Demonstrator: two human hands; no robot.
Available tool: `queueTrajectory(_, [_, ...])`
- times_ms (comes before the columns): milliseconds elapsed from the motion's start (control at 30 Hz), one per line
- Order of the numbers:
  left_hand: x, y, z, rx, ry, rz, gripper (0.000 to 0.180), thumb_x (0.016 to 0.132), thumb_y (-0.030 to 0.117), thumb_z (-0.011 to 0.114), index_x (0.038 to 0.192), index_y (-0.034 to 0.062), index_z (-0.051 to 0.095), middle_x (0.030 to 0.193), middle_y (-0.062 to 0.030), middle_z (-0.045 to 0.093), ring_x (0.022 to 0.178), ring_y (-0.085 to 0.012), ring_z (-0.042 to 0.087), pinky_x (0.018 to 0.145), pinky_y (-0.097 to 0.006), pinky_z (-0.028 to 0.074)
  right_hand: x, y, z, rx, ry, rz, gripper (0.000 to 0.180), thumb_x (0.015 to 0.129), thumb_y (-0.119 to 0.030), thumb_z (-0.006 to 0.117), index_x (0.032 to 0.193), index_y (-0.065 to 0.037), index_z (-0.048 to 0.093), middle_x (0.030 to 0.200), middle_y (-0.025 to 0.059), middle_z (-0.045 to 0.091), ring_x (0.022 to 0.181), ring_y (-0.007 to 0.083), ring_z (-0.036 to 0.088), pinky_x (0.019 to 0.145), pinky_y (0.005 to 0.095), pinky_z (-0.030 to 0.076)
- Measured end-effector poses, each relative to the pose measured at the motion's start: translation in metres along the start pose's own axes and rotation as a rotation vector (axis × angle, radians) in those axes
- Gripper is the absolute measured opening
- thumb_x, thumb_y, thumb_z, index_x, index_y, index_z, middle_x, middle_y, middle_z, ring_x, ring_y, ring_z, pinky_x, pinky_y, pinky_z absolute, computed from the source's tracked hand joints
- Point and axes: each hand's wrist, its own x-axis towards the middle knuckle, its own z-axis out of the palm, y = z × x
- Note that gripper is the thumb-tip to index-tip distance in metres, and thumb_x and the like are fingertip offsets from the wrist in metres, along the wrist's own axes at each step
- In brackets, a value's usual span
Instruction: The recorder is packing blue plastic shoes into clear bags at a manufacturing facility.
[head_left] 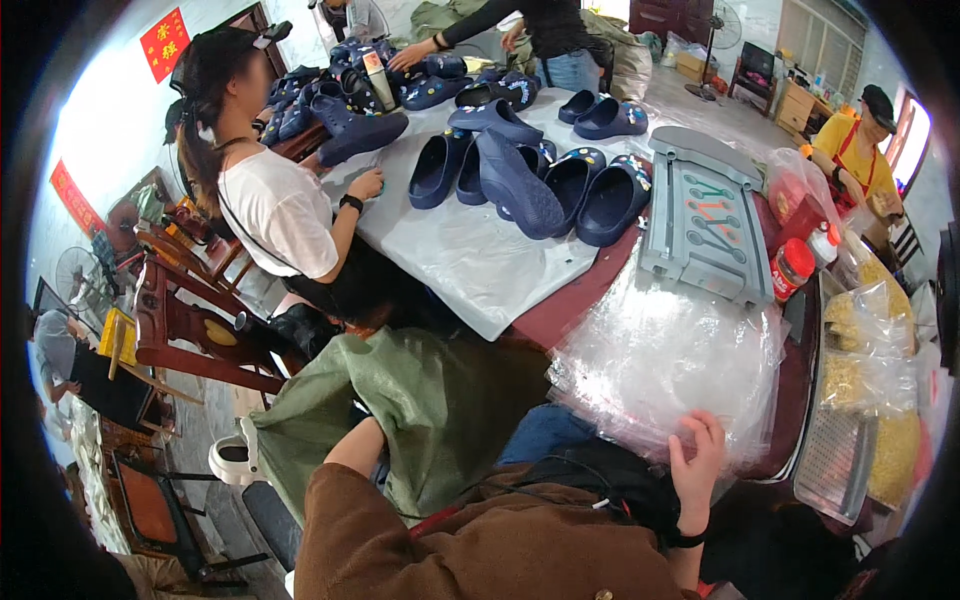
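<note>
My right hand [695, 458] rests at the near edge of a heap of clear plastic bags [660, 360] on the table, with its fingers curled over the top bag and gripping it. My left forearm [352, 447], in a brown sleeve, reaches down into a green woven sack [440, 400] beside my knees. The sack hides the left hand. Further out on the table, several dark blue clogs [545, 180] with small coloured charms lie on a grey plastic sheet [470, 260].
A grey moulded plastic panel [700, 215] lies right of the clogs, next to a red-lidded jar [792, 268] and bags of yellow pieces [870, 380]. A seated person in a white shirt [280, 215] works at the left. Two more people stand at the far end and right. Wooden chairs [180, 320] crowd the left.
</note>
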Motion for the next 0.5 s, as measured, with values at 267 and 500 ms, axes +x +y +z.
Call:
queueTrajectory(267, [0.049, 0.078, 0.004, 0.284, -0.198, 0.284, 0.052, 0.089, 0.033, 0.068, 0.135, 0.0105, 0.055, 0.128, -0.0222, 0.059, 0.11, -0.0366, 0.064, 0.088, -0.049, 0.053, 0.002, 0.001, 0.002, 0.046, 0.025, -0.016, 0.031, 0.077, -0.008, 0.076, 0.106, -0.004, 0.067, 0.121, 0.0157, 0.062, 0.118, 0.0372, 0.057, 0.102, 0.0461, 0.045])
queueTrajectory(500, [0.066, 0.127, -0.032, 0.574, -0.313, 0.512, 0.048, 0.087, 0.033, 0.069, 0.129, 0.0092, 0.061, 0.122, -0.0226, 0.063, 0.106, -0.0363, 0.066, 0.085, -0.048, 0.054, 0.0, 0.003, 0.003, 0.025, 0.059, -0.069, 0.033, 0.077, -0.01, 0.076, 0.109, -0.003, 0.068, 0.124, 0.0158, 0.062, 0.118, 0.0377, 0.057, 0.101, 0.0469, 0.046])
